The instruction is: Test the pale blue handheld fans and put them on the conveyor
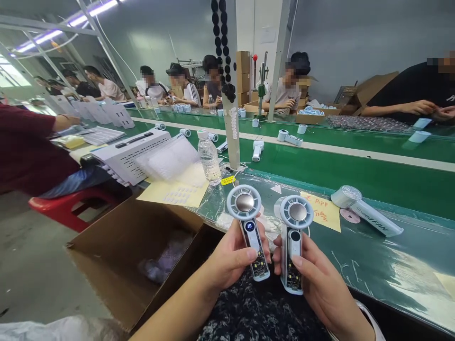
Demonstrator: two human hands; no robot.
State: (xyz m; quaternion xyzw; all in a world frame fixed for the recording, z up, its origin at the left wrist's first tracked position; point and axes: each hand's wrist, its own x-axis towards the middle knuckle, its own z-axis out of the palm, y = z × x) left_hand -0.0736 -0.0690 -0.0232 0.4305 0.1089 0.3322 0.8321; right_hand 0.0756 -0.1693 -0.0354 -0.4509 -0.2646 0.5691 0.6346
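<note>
My left hand (232, 253) is closed around a light-blue handheld fan (255, 248), its thumb on the front of the handle. That fan's small round display is lit and reads 20. Beside it, my right hand (316, 270) grips a second handheld fan (292, 258), thumb likewise on the handle, and its round display is dark. Both fans are upright with round heads on top, and circuit parts show on their handle fronts. A third fan (369, 213), lettered SpeedFAN, lies on the bench to the right.
A water bottle (209, 158) stands by the post (232, 132). An open cardboard box (106, 265) is at my lower left, near a red stool (57, 210). More fans (258, 150) lie on the green conveyor (330, 163). Several people sit across the line.
</note>
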